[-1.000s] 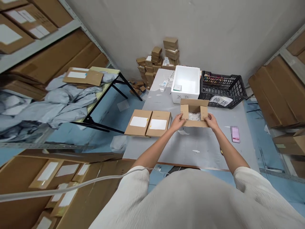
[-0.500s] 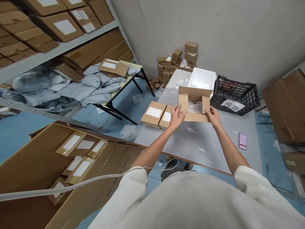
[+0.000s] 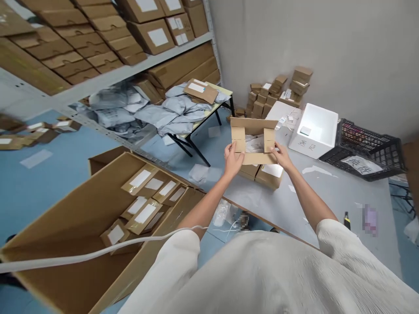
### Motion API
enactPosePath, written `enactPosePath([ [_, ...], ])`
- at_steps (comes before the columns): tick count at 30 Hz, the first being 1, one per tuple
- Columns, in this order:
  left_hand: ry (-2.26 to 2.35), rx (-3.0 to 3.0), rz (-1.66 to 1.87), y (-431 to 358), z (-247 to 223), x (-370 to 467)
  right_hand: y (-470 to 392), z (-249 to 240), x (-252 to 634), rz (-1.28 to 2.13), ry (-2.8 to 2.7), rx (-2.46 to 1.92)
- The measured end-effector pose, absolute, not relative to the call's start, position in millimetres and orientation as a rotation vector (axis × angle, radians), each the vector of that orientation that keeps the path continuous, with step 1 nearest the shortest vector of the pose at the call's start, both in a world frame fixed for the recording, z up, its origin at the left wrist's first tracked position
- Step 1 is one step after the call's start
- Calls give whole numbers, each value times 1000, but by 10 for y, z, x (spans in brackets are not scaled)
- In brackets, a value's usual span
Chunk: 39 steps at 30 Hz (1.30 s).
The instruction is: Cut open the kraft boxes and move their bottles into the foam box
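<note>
Between my hands is a small brown cardboard box with its flaps folded open. Pale plastic-wrapped contents show inside it, too indistinct to name. My left hand grips the box's left side, thumb on the front flap. On the right side my right hand pinches the corner in the same way. The box is held above the grey table's left part. Beneath it sit brown boxes, one of them a labelled box, partly covered by the held one.
A white foam bin and a black crate stand on the table. Nearer lies a cutter. A large carton with labelled parcels is at left, crossed by a white cable. Grey bags cover a side table.
My view has swung left, bringing more of the shelf and the large carton into sight. The held box has moved left over the labelled boxes, still in both hands.
</note>
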<state>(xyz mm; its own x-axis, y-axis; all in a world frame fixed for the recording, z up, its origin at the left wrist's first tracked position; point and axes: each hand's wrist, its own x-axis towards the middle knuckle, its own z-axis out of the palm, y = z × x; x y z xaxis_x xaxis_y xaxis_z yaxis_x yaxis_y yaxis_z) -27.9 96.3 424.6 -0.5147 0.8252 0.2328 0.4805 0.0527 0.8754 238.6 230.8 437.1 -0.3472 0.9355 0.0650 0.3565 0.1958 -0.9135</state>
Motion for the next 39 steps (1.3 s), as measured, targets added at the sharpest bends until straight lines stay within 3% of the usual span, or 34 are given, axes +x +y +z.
enactPosePath([
  [7, 2161, 1097, 1481, 576, 4097, -1332, 2381, 4257, 998, 1383, -1863, -987],
  [12, 2153, 998, 1441, 491, 3987, -1441, 2310, 4156, 767, 1362, -1890, -1091],
  [39, 1517, 1613, 634, 1199, 3495, 737, 1683, 3273, 3055, 969, -2043, -1911],
])
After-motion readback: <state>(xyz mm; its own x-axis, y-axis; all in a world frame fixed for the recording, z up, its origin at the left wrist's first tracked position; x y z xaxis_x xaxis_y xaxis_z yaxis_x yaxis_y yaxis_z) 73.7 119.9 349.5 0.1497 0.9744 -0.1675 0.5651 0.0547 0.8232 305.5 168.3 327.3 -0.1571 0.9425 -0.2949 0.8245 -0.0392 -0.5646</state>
